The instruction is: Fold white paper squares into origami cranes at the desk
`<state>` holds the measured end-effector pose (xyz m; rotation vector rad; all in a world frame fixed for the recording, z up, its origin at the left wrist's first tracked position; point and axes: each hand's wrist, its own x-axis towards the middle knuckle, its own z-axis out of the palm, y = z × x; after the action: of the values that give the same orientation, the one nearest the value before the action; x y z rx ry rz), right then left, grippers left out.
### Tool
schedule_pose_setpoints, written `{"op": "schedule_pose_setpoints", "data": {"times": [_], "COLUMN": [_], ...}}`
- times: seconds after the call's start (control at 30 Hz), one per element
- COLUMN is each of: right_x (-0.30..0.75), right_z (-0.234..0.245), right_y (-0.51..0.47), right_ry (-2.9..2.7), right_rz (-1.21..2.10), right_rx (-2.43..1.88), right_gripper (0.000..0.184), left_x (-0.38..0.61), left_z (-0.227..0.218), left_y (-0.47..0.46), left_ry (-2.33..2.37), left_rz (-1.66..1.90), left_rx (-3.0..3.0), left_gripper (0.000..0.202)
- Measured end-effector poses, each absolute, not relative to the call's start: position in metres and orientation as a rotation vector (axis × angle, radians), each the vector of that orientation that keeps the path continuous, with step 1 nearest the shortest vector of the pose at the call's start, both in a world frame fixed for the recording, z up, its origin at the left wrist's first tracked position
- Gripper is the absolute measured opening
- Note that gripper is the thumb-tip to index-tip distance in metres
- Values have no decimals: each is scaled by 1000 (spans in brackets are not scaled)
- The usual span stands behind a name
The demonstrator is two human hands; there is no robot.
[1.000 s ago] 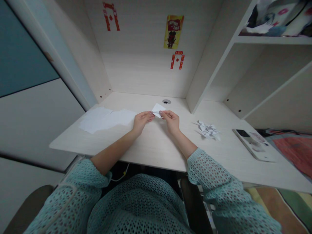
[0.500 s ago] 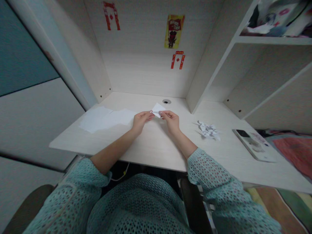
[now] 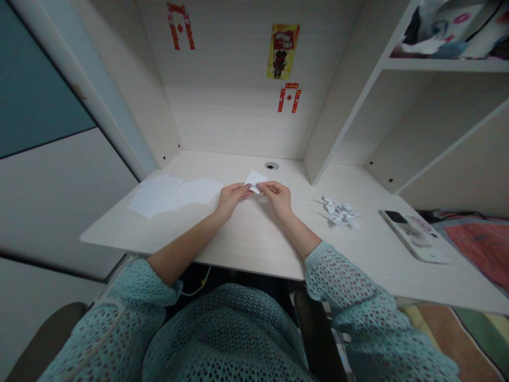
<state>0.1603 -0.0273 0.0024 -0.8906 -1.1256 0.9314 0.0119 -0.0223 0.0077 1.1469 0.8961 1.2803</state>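
Note:
A small white piece of folded paper [image 3: 255,177] is held between my two hands above the middle of the desk. My left hand [image 3: 231,197] pinches its left side between thumb and fingers. From the other side, my right hand [image 3: 278,196] grips it with thumb and fingertips close to the left thumb. One corner of the paper points away from me; its lower part is partly covered by my fingers. To the left, white paper sheets [image 3: 159,195] lie spread on the desk. Several small folded paper pieces [image 3: 340,211] are heaped to the right of my right hand.
A phone [image 3: 413,236] lies on the right part of the white desk [image 3: 254,252]. Behind my hands is a round cable hole [image 3: 271,166]. An upright panel [image 3: 338,116] divides the shelving. Red cloth [image 3: 481,246] lies beyond the desk's right edge.
The folded paper has shifted slightly left, and my thumbs have come closer together on it. Both hands keep hold of it; the sheets, heap and phone are unmoved.

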Motion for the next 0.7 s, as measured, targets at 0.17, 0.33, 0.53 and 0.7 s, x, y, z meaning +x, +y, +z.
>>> {"op": "schedule_pose_setpoints", "data": {"times": [0.17, 0.33, 0.53, 0.7], "right_x": [159, 159, 159, 159], "right_z": [0, -2, -2, -3], "right_y": [-25, -24, -25, -25], "right_ry": [-1142, -1148, -1138, -1099], "right_rz": [914, 935, 926, 975], "right_rx": [-885, -883, -893, -919], "right_gripper": [24, 23, 23, 24], "left_x": [14, 14, 15, 14], "left_z": [7, 7, 6, 4], "left_y": [-23, -23, -23, -23], "left_ry": [951, 973, 968, 981], "left_rz": [1291, 1317, 1323, 1301], "left_rx": [1179, 1163, 1177, 1179], "left_gripper": [35, 35, 36, 34]}}
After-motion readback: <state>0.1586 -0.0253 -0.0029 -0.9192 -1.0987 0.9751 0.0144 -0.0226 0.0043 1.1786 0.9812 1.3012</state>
